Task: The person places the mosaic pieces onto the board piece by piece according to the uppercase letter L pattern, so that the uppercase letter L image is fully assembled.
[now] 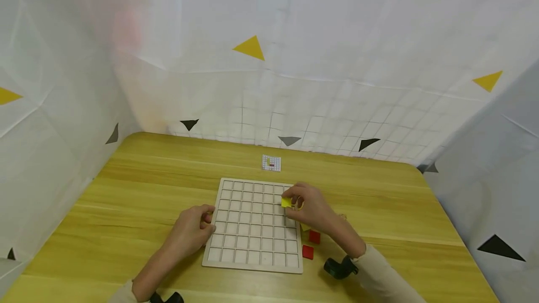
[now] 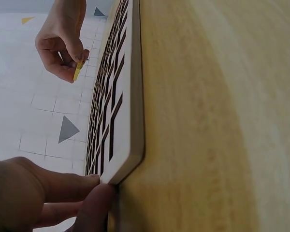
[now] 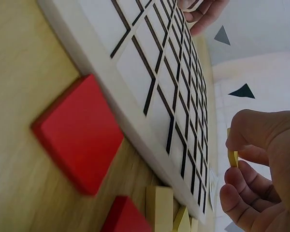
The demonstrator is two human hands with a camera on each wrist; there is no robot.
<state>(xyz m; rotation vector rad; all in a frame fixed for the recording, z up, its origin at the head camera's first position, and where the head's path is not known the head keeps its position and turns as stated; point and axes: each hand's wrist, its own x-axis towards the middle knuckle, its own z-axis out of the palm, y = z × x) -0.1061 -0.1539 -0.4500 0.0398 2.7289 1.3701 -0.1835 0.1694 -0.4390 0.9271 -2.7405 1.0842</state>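
A pale wooden grid board [image 1: 254,228] with rows of square recesses lies on the table. At its left edge my left hand [image 1: 191,228] grips the rim between thumb and fingers; the left wrist view shows both fingertips against the board [image 2: 130,145]. Over the board's upper right part, my right hand [image 1: 311,205] pinches a small yellow square tile [image 1: 286,202] by its edge. In the right wrist view this tile [image 3: 233,157] is held on edge, apart from the board. Two red square tiles [image 1: 314,237] lie just right of the board, with yellow pieces [image 1: 305,227] partly hidden beneath the right hand.
Behind the board lies a small printed card [image 1: 271,163] with a grid and yellow and red marks. White sheeting [image 1: 337,83] with coloured triangles surrounds the wooden table [image 1: 147,186]. Dark wrist-worn devices [image 1: 338,268] sit at both wrists.
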